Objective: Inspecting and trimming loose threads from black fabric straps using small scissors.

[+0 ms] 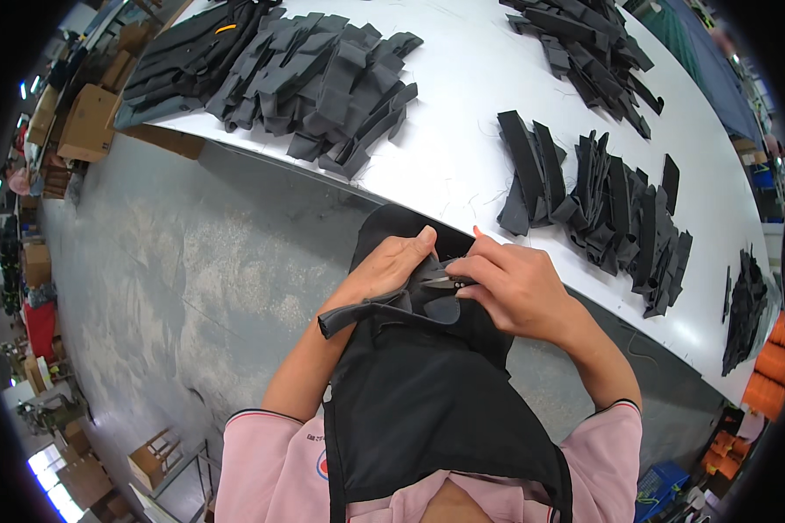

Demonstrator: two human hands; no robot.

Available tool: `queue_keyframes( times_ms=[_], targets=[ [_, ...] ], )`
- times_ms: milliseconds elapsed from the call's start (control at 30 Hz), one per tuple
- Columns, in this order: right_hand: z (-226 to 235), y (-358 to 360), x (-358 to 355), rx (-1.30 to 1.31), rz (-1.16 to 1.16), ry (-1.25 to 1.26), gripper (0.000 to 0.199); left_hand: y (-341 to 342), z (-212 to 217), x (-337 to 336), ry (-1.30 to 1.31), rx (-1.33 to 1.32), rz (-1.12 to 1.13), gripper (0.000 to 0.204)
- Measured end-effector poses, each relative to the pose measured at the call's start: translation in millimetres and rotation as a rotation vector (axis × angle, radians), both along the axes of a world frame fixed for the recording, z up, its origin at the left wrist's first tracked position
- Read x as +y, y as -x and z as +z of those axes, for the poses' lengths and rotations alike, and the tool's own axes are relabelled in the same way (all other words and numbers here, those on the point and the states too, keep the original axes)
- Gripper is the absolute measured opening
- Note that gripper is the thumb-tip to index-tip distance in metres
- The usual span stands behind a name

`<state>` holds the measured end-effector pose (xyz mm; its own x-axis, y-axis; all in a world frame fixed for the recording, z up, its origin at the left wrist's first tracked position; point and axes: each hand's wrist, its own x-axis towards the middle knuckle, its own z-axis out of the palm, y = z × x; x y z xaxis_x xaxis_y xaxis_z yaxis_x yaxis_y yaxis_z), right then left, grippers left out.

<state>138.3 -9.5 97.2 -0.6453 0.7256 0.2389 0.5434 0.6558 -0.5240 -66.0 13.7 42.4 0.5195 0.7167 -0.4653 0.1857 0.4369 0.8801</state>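
I hold a black fabric piece (427, 305) up in front of my chest, just below the near edge of the white table (462, 148). My left hand (391, 266) is curled around the piece from its nine o'clock side, thumb on top and fingers tucked under, so it is closed on the fabric. My right hand (515, 288) comes in from three o'clock and pinches a small pair of snips (443, 281), whose blades point toward nine o'clock, straight at my left thumb. The two hands nearly touch; the snips sit in the narrow gap between them, right on the top edge of the piece.

The piece runs long from twelve o'clock down to six, hanging over my black apron (436, 410), and a rolled strap end (349, 318) sticks out toward eight o'clock below my left wrist. The cutting spot lies nearer my right hand, with the left only steadying the cloth. I cannot tell whether the blades are apart or closed, they are too small to read.

On the table, at twelve and two o'clock from my hands, lie heaps of black cut pieces (323, 70), and a nearer pile (602, 209) sits at two o'clock, well apart from what I hold.
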Motion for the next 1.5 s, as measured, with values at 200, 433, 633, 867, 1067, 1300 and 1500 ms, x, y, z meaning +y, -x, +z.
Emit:
queue_keyframes(
  times_ms=[200, 433, 633, 867, 1067, 1300, 1500],
  targets=[
    [-4, 0, -4, 0.038, -0.104, -0.003, 0.028, -1, -2, -2, -0.079, 0.015, 0.024, 0.058],
    [-31, 2, -38, 0.346, -0.332, 0.527, 0.046, -8, -8, -7, -0.099, 0.090, 0.230, 0.045],
    [-51, 8, -39, 0.559, -0.558, 0.529, 0.013, -22, -8, -11, -0.181, -0.160, 0.218, 0.033],
    [-62, 6, -7, 0.701, -0.557, 0.724, 0.002, -27, -10, -28, 0.159, -0.317, 0.299, 0.052],
    [-42, 18, -33, 0.565, -0.695, 0.254, 0.018, -25, -10, -31, 0.052, -0.270, 0.570, 0.050],
    [-22, 22, -40, 0.075, -0.589, -0.067, 0.033, -30, -9, -31, -0.051, -0.234, 0.604, 0.048],
    [-20, 28, -33, -0.102, -0.517, -0.155, 0.030, -33, -12, -33, -0.169, -0.183, 0.622, 0.048]
  ],
)
